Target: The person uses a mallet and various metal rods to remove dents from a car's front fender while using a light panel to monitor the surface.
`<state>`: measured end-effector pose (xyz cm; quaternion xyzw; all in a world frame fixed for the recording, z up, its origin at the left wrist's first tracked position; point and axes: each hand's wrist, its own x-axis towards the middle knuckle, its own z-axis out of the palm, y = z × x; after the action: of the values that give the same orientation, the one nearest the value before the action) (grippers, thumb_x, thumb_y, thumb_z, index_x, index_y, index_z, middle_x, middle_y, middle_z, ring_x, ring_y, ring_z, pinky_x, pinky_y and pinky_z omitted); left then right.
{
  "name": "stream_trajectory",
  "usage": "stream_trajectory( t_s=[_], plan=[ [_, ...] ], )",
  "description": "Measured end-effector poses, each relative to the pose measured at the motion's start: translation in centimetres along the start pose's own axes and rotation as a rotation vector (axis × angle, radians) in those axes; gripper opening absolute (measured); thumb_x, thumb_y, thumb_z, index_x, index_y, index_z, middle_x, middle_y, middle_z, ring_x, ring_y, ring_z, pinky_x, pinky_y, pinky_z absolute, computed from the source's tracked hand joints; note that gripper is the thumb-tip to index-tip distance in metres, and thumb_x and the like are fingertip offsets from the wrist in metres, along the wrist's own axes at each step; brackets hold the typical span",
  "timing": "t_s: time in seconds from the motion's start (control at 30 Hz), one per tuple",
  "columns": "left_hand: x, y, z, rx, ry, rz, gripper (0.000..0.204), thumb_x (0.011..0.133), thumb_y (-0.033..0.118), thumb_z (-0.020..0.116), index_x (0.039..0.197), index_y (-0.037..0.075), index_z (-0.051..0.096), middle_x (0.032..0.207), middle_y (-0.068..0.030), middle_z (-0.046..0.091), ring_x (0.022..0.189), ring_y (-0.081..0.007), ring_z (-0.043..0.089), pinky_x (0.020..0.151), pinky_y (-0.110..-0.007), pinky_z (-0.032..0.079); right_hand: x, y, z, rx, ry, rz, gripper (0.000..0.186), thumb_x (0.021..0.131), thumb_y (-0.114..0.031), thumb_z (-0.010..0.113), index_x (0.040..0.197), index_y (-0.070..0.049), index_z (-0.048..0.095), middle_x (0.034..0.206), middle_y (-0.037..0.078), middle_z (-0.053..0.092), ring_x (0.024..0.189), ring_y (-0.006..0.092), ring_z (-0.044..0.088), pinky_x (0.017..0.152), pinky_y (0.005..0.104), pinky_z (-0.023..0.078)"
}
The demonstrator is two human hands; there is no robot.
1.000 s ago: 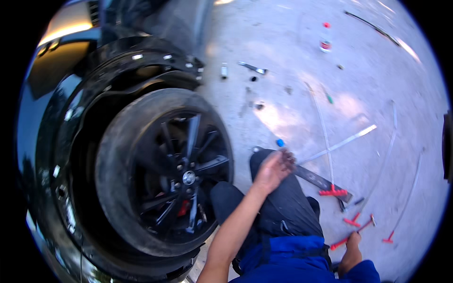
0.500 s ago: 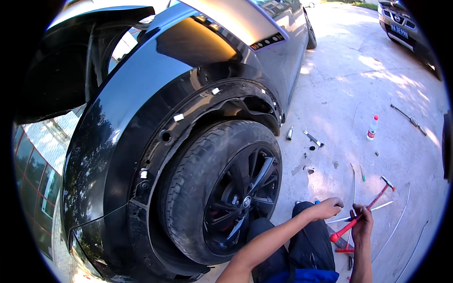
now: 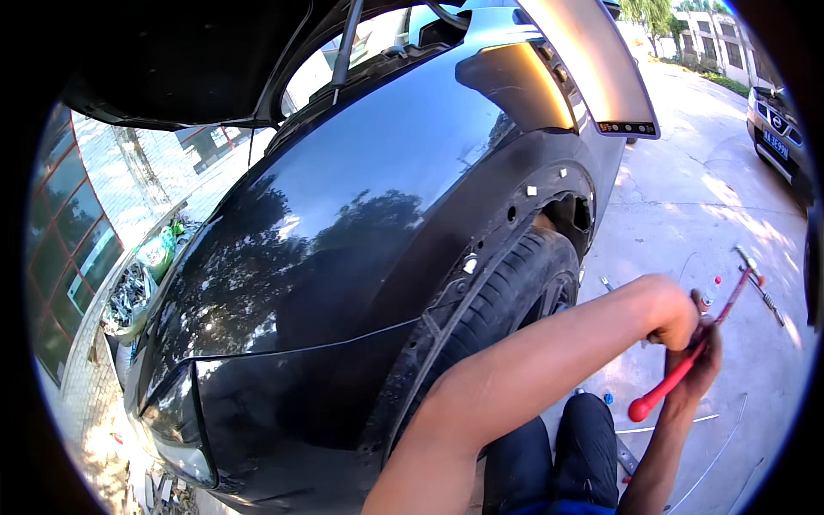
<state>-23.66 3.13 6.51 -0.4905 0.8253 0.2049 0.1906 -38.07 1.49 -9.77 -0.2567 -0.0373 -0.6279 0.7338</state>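
My right hand (image 3: 699, 369) is wrapped round the red handle of a hammer (image 3: 659, 396), whose metal head points away to the far right. My left hand (image 3: 674, 313) reaches across to it, its fingers curled in close by the upper part of the handle. What those fingers hold, if anything, is hidden. To the left of my arms stands a dark car fender (image 3: 343, 249), glossy and full of reflections. The tire (image 3: 515, 287) sits under the bare wheel arch, which has white clips along its edge; my left forearm covers part of the wheel.
A lit lamp panel (image 3: 605, 73) leans over the fender. The raised hood (image 3: 172, 64) hangs at upper left. On the concrete lie thin metal rods (image 3: 717, 455), a bottle (image 3: 711, 290) and a long tool with a spring (image 3: 770, 305). Another car (image 3: 777, 129) is parked at far right.
The view has swung left and up, showing more of the fender and hood. Both hands have risen with the hammer, and my left hand has come against or close to my right.
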Motion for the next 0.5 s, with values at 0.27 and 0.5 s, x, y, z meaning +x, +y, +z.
stream_trajectory(
  t_s=[0.27, 0.5],
  plan=[
    [-23.2, -4.9, -14.7, 0.045, 0.363, -0.374, 0.022, 0.088, 0.01, 0.061, 0.101, -0.005, 0.071, 0.093, -0.0205, 0.072, 0.077, -0.0284, 0.072, 0.068, -0.038, 0.058, 0.8, -1.6, -4.9, 0.093, 0.072, -0.089, 0.021, 0.109, -0.022, 0.047, 0.104, -0.002, 0.052, 0.081, 0.003, 0.037, 0.078, 0.0151, 0.041, 0.087, 0.0318, 0.044],
    [-33.3, -7.8, -15.6, 0.173, 0.884, -0.409, 0.025, 0.091, 0.007, 0.059, 0.109, -0.007, 0.07, 0.088, -0.0138, 0.07, 0.073, -0.0223, 0.069, 0.067, -0.034, 0.057, -13.0, 5.2, -15.4, -0.489, 0.926, 0.343, 0.029, 0.096, -0.013, 0.05, 0.125, -0.009, 0.055, 0.069, -0.004, 0.044, 0.049, 0.0094, 0.04, 0.042, 0.0261, 0.033]
  ],
)
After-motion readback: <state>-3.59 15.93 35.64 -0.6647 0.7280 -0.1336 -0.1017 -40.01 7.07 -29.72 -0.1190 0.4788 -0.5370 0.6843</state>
